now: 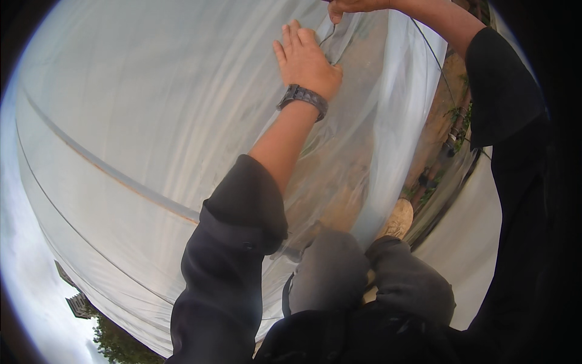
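Observation:
A large sheet of translucent plastic film point(151, 91) stretches in front of me over a frame. My left hand point(310, 65), with a dark watch on its wrist, lies on the film with fingers extended and holds nothing that I can see. Just beyond it, at the top edge, is my right hand point(357, 5), partly cut off by the picture. Its fingers are bent around one end of a thin dark wire point(328, 40). The bent wire runs down against the film toward my left thumb, and whether the thumb presses it is hard to make out.
A pale pole point(103, 162) and a thin cord point(79, 233) cross the film at left. To the right, a loose fold of film point(388, 139) hangs beside brown soil, a dark line point(438, 64) and small green plants. My shoe point(398, 219) stands below, near more sheeting point(467, 242).

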Demonstrator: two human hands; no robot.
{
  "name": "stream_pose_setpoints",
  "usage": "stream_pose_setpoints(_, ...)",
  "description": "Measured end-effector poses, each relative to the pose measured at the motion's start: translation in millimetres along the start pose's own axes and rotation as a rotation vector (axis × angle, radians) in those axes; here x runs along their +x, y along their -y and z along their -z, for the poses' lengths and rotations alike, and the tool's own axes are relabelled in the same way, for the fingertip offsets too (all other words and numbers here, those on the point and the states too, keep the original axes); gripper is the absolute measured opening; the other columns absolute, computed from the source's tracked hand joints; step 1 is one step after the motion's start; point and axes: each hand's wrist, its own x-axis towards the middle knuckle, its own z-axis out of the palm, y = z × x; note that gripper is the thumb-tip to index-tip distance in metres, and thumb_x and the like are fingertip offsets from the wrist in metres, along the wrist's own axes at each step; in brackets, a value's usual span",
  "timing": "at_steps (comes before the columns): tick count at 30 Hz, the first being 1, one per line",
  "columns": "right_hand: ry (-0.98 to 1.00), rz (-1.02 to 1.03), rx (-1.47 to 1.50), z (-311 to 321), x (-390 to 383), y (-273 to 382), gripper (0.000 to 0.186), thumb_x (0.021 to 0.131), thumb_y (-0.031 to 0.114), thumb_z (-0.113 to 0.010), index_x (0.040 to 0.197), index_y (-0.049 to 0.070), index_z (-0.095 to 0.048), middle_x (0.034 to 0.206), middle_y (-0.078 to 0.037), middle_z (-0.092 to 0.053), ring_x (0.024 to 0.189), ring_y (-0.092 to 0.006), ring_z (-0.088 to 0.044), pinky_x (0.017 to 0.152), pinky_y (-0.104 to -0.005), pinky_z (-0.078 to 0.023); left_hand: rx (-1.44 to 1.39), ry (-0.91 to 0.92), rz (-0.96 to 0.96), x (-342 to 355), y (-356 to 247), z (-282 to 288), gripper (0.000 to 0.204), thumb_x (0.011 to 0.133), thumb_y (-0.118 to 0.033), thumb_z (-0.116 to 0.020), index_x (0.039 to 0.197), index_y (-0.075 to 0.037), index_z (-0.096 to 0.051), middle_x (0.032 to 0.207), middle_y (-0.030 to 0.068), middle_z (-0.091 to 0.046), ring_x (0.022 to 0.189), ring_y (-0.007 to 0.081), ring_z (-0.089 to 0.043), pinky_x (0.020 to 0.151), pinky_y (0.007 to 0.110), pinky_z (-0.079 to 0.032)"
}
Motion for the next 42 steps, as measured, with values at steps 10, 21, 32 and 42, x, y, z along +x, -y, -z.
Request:
stream_pose_setpoints(10, -0.166, -0.031, -0.068, -7.1, -18.7, -0.9, 0.025, 0.084, 0.027, -0.077, 0.088, 0.006, -0.065, 0.090, -0.005, -0.058, 0.102, -0.0265, -0.054, 0.105, -0.0411, -0.044, -0.104, -0.021, -0.031, -6.5, -1.8, 0.9, 0.082, 0.067, -0.032, -0.095, 0.125, 0.002, -0.049, 0.154, 0.0243, -0.042, 0.151, 0.0418, -0.030, 0.126, 0.056, -0.017)
stream_pose_setpoints(21, -0.613, 0.026, -0.305, -71.5, -35.3, 12.6, 0.024, 0.087, 0.028, -0.075, 0.086, 0.006, -0.066, 0.088, -0.005, -0.058, 0.101, -0.0262, -0.054, 0.104, -0.0409, -0.044, -0.360, 0.039, -0.001, -5.7, 4.7, 15.6, 0.064, 0.077, -0.023, -0.084, 0.126, 0.002, -0.052, 0.156, 0.0250, -0.044, 0.154, 0.0424, -0.027, 0.127, 0.054, -0.015)
stream_pose_setpoints(32, -0.760, 0.057, -0.396, -92.8, -49.7, 20.1, 0.024, 0.089, 0.028, -0.073, 0.085, 0.006, -0.067, 0.087, -0.005, -0.058, 0.100, -0.0259, -0.054, 0.104, -0.0406, -0.043, -0.319, -0.181, -0.017, -11.3, 4.7, 21.8, 0.028, 0.090, -0.015, -0.072, 0.115, -0.005, -0.069, 0.109, 0.0110, -0.069, 0.110, 0.0328, -0.060, 0.093, 0.048, -0.046)
stream_pose_setpoints(42, -0.737, 0.039, -0.377, -92.3, -52.2, 26.1, 0.026, 0.092, 0.030, -0.070, 0.085, 0.005, -0.069, 0.087, -0.005, -0.059, 0.099, -0.0260, -0.055, 0.104, -0.0404, -0.043, -0.155, -0.166, 0.270, -6.4, -8.0, 23.9, 0.013, 0.095, -0.017, -0.069, 0.090, -0.007, -0.062, 0.095, 0.0114, -0.068, 0.085, 0.0371, -0.065, 0.073, 0.050, -0.048)
